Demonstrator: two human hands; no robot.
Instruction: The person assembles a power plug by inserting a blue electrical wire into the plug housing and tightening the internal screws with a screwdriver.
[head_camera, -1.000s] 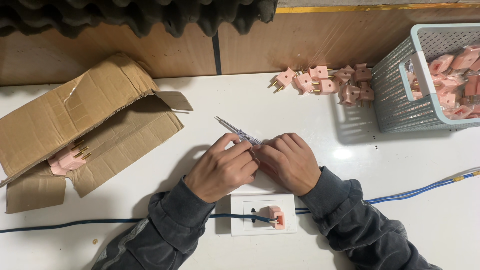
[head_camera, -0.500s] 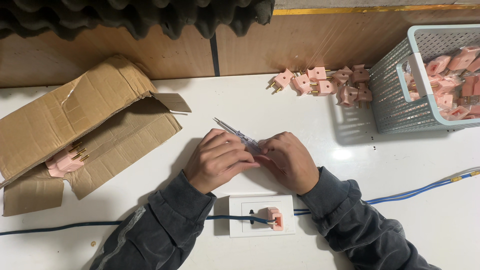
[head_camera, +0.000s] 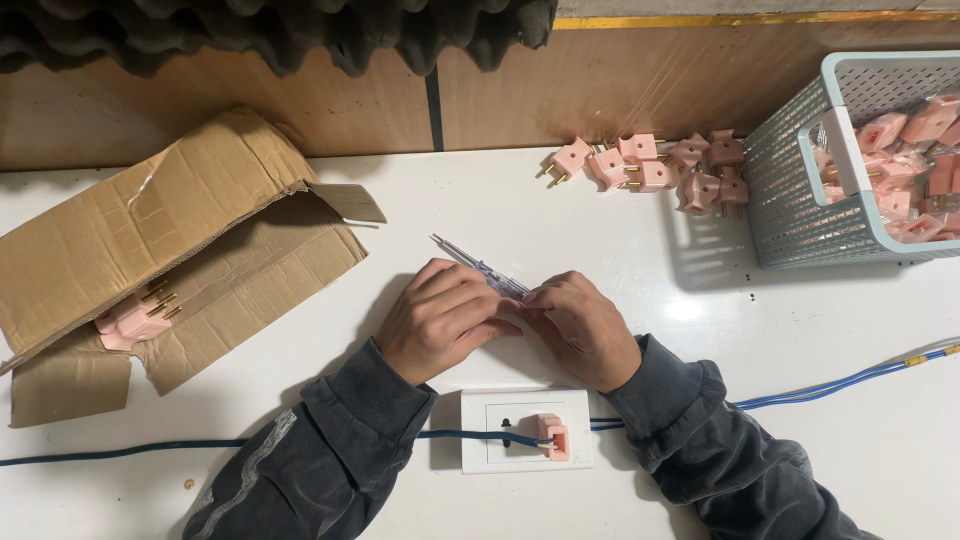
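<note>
My left hand (head_camera: 440, 318) and my right hand (head_camera: 578, 325) meet at the middle of the white table (head_camera: 520, 215), fingers curled together. A slim clear-handled screwdriver (head_camera: 478, 264) lies between them, its metal tip pointing up and left past my left hand. Whatever small part sits under the fingers is hidden. Just in front of my wrists rests a white socket plate (head_camera: 527, 430) with a pink plug (head_camera: 553, 437) pushed into it and a blue cable (head_camera: 120, 450) running across it.
An open cardboard box (head_camera: 150, 240) with pink plugs inside lies at the left. Several loose pink plugs (head_camera: 650, 165) sit at the table's back. A pale mesh basket (head_camera: 800, 190) holding more pink plugs stands at the right.
Both hands have stayed together at the screwdriver, with only slight finger shifts. The view has drifted a little.
</note>
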